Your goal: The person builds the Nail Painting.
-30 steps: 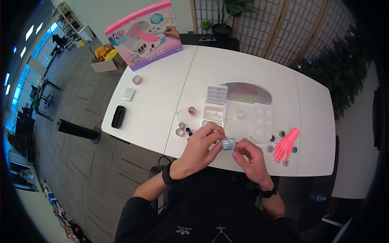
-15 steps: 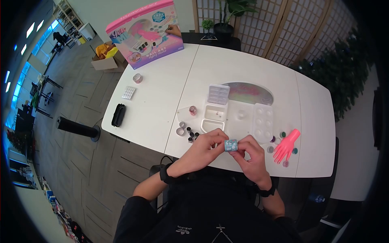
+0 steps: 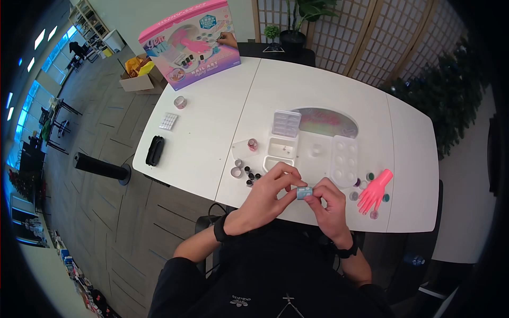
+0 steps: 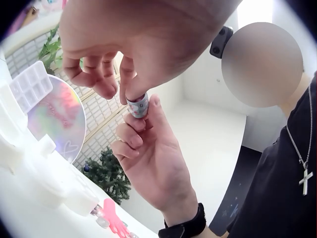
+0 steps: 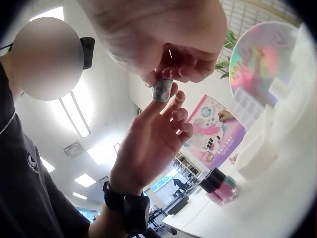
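Observation:
A small light-blue cylinder with a printed pattern (image 3: 304, 193) is held between both hands above the front edge of the white table. Thumb and finger of my left hand (image 3: 263, 197) pinch one end of it. The other end is gripped by the thumb and fingers of my right hand (image 3: 332, 208). In the left wrist view the cylinder (image 4: 138, 106) lies between the fingertips of the two hands, and a finger covers its upper end. The right wrist view shows coloured spots on its side. Just beyond the hands stands a white station with compartments (image 3: 280, 164).
Small polish bottles with black caps (image 3: 251, 177) stand left of the station. A pink model hand (image 3: 375, 192) lies at the right among small pots. A white tray with round wells (image 3: 344, 159) adjoins an oval mirror (image 3: 328, 123). The nail art box (image 3: 196, 50) stands at the back left.
The cylinder has turned in the fingers, so less of its patterned face shows to the head camera. Both hands have shifted slightly to the right and keep hold of it.

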Demonstrator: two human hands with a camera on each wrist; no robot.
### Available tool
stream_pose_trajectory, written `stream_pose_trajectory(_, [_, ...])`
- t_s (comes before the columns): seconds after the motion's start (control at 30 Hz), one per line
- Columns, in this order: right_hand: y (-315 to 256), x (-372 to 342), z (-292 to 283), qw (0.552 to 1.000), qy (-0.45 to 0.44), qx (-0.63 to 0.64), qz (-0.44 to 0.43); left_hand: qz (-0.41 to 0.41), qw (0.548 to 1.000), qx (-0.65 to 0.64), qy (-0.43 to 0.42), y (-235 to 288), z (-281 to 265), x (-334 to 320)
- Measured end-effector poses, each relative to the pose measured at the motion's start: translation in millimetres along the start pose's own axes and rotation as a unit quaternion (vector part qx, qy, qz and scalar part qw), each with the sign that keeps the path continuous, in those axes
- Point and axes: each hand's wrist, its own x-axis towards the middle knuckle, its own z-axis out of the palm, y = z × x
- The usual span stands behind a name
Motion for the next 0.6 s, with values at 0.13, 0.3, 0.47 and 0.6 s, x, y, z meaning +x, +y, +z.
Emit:
stream_pose_trajectory(0.13, [-2.7,0.1,-0.8,0.999,0.002,0.017,0.029,0.027,0.998,0.055,-0.007,-5.1,1.6,-2.8])
stream_pose_trajectory(0.3, [0.0,-0.1,-0.5,0.999,0.008,0.028,0.042,0.131,0.979,0.142,0.065,-1.5,5.9,-2.8])
stream_pose_trajectory(0.47, [1.5,-0.8,0.4,0.999,0.008,0.034,0.033,0.248,0.939,0.218,0.096,-10.7,5.2,-4.3])
stream_pose_trajectory(0.6, [-2.6,0.6,-3.6,0.998,-0.013,0.056,0.038,0.240,0.939,0.219,0.114,-13.0,2.3,-2.1])
